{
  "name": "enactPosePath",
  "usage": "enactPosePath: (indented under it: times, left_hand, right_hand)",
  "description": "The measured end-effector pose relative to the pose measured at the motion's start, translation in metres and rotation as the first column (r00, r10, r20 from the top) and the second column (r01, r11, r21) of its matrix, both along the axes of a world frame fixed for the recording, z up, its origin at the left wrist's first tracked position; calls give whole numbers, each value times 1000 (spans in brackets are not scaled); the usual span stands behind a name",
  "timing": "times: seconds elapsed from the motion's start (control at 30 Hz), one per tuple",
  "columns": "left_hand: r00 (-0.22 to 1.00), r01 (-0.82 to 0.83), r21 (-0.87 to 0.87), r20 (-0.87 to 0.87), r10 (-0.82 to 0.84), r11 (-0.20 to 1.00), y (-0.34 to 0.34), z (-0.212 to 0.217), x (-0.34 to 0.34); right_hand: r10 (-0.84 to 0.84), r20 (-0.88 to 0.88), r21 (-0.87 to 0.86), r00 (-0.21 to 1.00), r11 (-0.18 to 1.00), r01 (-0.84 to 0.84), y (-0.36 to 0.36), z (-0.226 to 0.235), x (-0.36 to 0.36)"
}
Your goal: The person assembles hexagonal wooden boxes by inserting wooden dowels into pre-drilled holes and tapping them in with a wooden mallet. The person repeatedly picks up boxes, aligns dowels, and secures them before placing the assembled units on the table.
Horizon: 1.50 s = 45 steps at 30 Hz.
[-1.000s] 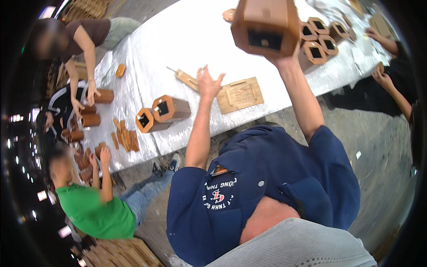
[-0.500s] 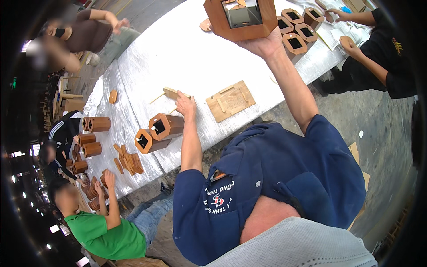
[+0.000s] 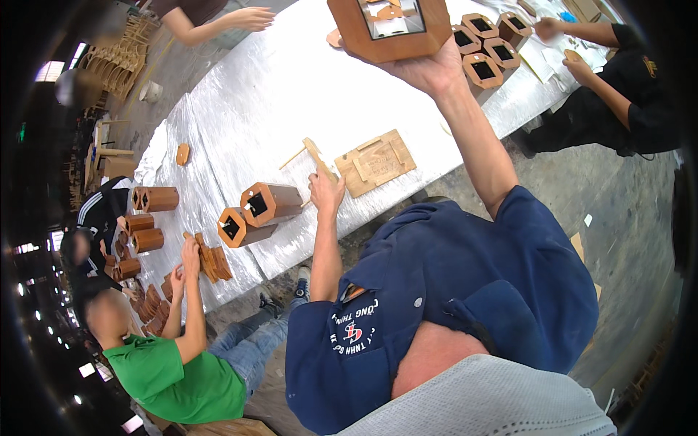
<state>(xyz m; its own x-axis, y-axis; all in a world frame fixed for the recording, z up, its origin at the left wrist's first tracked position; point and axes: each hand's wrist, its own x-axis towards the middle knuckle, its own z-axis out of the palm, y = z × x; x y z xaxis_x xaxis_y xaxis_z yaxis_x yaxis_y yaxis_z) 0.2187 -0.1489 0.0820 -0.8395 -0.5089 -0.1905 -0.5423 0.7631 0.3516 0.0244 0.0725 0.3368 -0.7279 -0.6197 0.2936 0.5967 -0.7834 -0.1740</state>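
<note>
My right hand holds up a brown eight-sided wooden box, its fingers under the lower side. The square opening of the box faces me, and some small wooden pieces show through it. My left hand is closed round a pale wooden bar with thin sticks jutting from it, just above the table. Right beside that hand lies a flat pale wooden board with raised strips. Two more eight-sided boxes, a larger one and a smaller one, lie on their sides left of it.
The table is covered in shiny film. Several eight-sided boxes stand at the far right, near a co-worker in black. At the left, a co-worker in green handles wooden strips. Another person's arm reaches in at the far left.
My left hand has moved right toward the pale board, turning the bar more upright. The box in my right hand has shifted slightly up and left. The co-worker in green has reached to the strips.
</note>
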Motion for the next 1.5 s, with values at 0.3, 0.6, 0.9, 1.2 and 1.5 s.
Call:
enactPosePath:
  times: [0.3,0.6,0.9,1.2,1.5]
  left_hand:
    - [973,-59,-35,-226,50,998,-6,-18,-36]
    - [671,484,842,-532,517,238,3,160,-39]
    - [103,878,252,-930,354,406,9,306,12]
    - [77,861,211,-954,291,462,27,330,-7]
    - [153,660,86,-988,-22,746,50,326,0]
  right_hand:
    - [-4,-38,44,999,999,5,4,-2,8]
    - [-48,-68,84,997,995,54,21,-6,11]
    - [-93,-100,140,991,984,107,13,-15,10]
    - [-281,-174,200,944,928,313,-20,-37,8]
    - [-534,-342,462,773,621,633,-3,-64,-9]
